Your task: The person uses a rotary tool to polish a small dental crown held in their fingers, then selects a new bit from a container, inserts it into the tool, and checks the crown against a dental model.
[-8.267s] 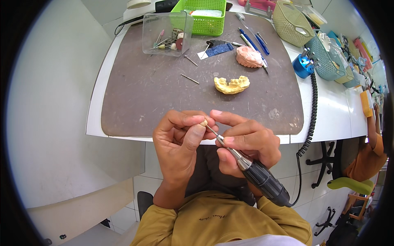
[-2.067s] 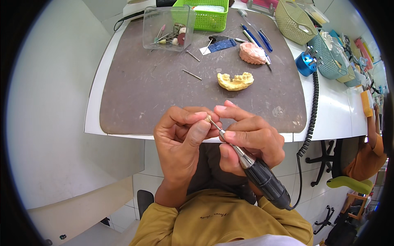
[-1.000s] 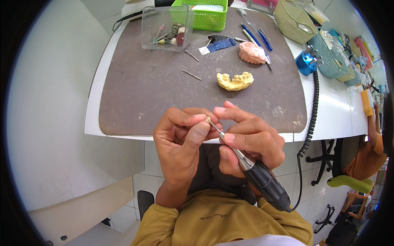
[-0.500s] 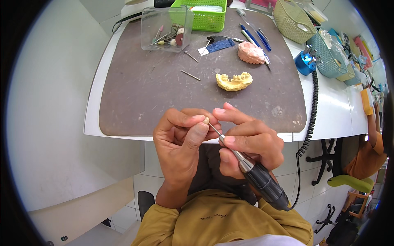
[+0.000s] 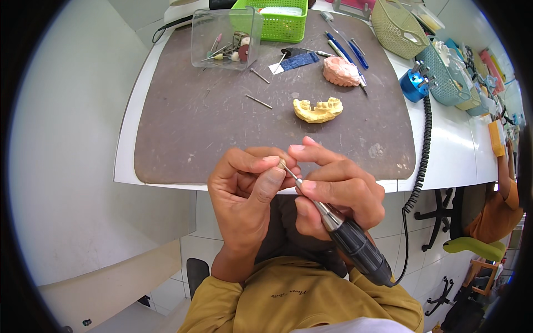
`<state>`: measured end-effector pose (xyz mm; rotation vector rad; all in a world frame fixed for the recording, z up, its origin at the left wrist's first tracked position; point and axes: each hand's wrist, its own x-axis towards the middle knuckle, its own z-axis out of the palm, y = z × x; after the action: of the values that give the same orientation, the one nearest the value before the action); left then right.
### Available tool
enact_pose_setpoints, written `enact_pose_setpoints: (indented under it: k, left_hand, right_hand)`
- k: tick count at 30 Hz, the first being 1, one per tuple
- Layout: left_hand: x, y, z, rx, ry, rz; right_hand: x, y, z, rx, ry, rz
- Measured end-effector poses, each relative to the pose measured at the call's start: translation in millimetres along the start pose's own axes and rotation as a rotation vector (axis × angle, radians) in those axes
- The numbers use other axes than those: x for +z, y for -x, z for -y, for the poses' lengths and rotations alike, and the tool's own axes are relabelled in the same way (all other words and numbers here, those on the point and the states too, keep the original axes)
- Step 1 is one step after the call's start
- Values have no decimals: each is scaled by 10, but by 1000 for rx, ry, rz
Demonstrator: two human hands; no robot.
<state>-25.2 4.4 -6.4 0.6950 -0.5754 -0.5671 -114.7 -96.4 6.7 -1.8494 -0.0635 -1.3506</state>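
Observation:
Between the thumb and index finger of my left hand is a small tooth-coloured dental crown, mostly covered by the fingertips. My right hand is closed round a black and silver rotary handpiece. The thin bur at its front points up and left, its tip at the crown. Both hands are held over the near edge of the bench, fingertips close together. Beyond them on the mat lies a yellow plaster dental model, with a pink dental model farther back.
Loose burs lie on the brown mat. A clear box of polishing bits and a green basket stand at the back. Pens lie behind the models. On the right are a blue bur holder, a coiled cord and another person.
The crown has turned slightly between my left fingertips, and the bur tip has shifted a little against it. Otherwise both hands stay in nearly the same place.

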Motion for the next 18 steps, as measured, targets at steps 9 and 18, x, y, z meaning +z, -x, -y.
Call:
enact_pose_setpoints:
  k: [9, 18]
  left_hand:
    - [14, 1, -19, 13, -22, -10]
    - [2, 2, -13, -1, 3, -10]
  right_hand:
    - [-20, 30, 13, 29, -84, -4]
    - [-1, 14, 2, 2, -40, -2]
